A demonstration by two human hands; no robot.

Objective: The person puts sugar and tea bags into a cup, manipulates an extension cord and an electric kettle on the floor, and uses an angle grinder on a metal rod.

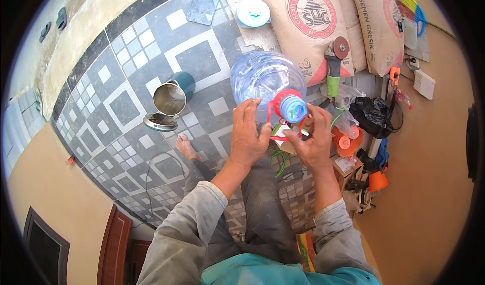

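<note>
A large clear-blue water jug (250,75) lies tilted toward me on the tiles. It has a blue cap (293,109) and a red carrying handle (271,114) around its neck. My left hand (248,136) is beside the neck with fingers apart, its fingertips against the jug's side and its thumb near the handle. My right hand (314,138) is curled at the other side of the neck, thumb and fingers around part of the red handle. To the left, a dark green metal kettle (188,84) stands with its lid (160,122) swung back, its steel inside showing.
Several cement sacks (316,37) stand beyond the jug, with an angle grinder (333,68) before them. A lidded white tub (253,13) is at the back. Along the right wall lie a black plastic bag (373,114), an orange container (378,181) and cords. A loose tile (203,6) lies farther off.
</note>
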